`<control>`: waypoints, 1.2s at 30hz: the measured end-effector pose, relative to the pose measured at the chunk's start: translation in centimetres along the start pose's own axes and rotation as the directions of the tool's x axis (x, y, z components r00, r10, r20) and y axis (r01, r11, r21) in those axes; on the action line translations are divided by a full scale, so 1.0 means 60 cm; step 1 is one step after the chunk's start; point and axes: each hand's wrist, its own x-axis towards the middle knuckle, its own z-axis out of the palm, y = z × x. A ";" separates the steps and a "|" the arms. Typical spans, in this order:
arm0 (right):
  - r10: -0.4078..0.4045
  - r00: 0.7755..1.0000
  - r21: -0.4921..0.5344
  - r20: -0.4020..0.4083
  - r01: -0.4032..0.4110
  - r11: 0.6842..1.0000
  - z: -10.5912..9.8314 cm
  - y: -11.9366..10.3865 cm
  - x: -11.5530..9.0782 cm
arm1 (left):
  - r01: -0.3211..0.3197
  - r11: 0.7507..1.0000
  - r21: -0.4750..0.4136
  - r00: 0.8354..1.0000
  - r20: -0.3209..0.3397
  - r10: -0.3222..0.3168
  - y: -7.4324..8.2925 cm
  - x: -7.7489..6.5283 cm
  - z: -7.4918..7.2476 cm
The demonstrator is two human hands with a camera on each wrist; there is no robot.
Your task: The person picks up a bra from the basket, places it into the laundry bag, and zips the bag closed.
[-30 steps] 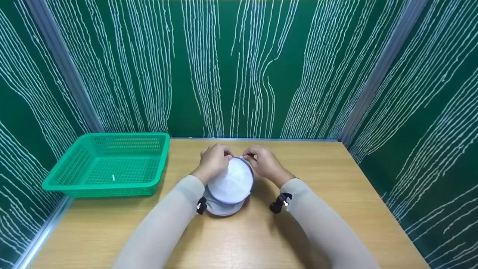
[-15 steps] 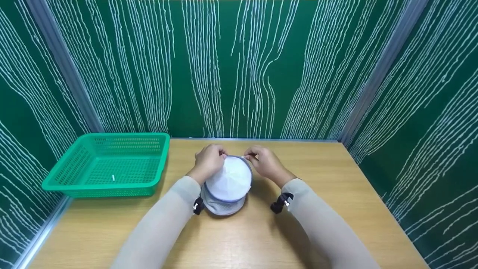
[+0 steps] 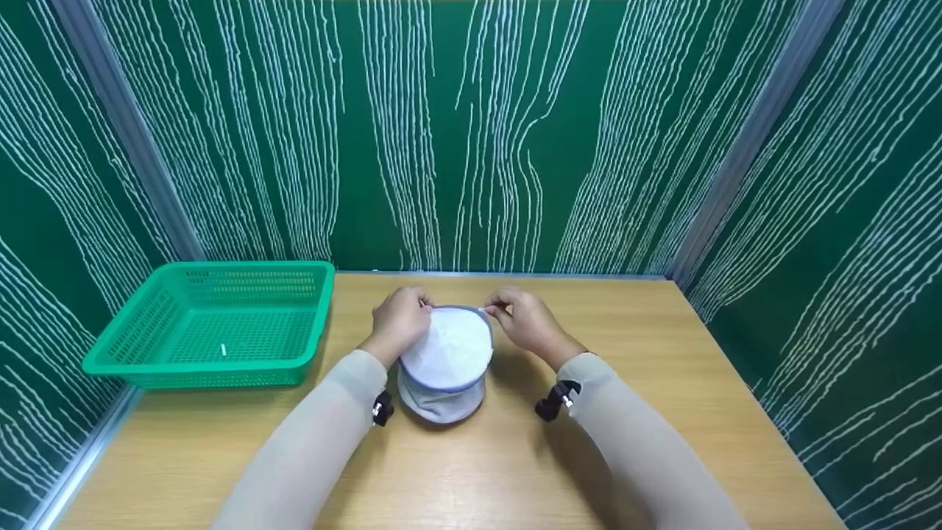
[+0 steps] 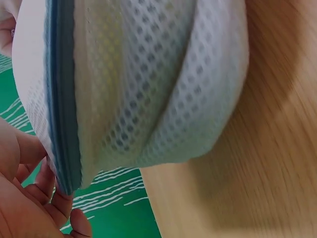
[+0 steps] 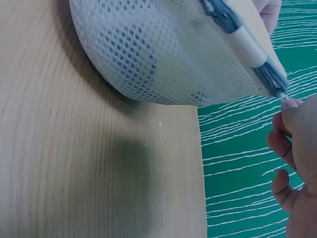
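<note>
A round white mesh laundry bag (image 3: 450,352) with a blue-grey zipper (image 4: 63,99) around its rim stands on the table, its smooth white top tilted toward the head camera. At the rim's far left, my left hand (image 3: 401,322) pinches the edge between thumb and fingers. On the far right side, my right hand (image 3: 526,318) pinches a small zipper pull (image 5: 283,95) with thumb and forefinger. A white tab (image 5: 248,47) covers part of the zipper near that pull. Folds run down the mesh side in the left wrist view. The bag's inside is hidden.
A green plastic basket (image 3: 316,346) with a small white piece (image 3: 224,350) in it stands at the left of the wooden table (image 3: 625,353). Green panels with white wavy lines (image 3: 515,147) enclose the table at the back and sides.
My left hand has shifted left along with the rim, and the bag has swung slightly left, showing more of its lower mesh. The right hand has stayed nearly in place.
</note>
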 end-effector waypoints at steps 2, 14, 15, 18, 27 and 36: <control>0.002 1.000 0.003 -0.001 -0.002 1.000 0.001 -0.001 0.000 | 0.006 1.000 0.006 1.000 -0.003 -0.006 -0.002 -0.001 0.000; 0.024 1.000 0.022 0.002 -0.024 0.999 0.005 -0.001 0.002 | 0.020 1.000 -0.024 1.000 0.019 -0.019 -0.002 -0.003 0.007; 0.020 1.000 0.023 -0.001 -0.020 1.000 0.005 -0.002 0.002 | 0.000 1.000 -0.021 1.000 0.018 0.001 0.000 -0.003 0.008; -0.012 1.000 0.022 -0.011 0.012 1.000 0.007 -0.003 0.003 | -0.091 0.996 0.023 0.996 0.015 0.091 0.011 -0.004 0.009; -0.054 0.998 0.029 -0.021 0.055 0.998 0.007 -0.011 0.004 | -0.233 0.966 0.115 0.972 0.040 0.230 0.052 -0.007 0.018; -0.097 0.995 0.020 -0.019 0.098 0.995 0.005 -0.011 0.000 | -0.238 0.961 0.143 0.971 0.045 0.234 0.051 0.001 0.019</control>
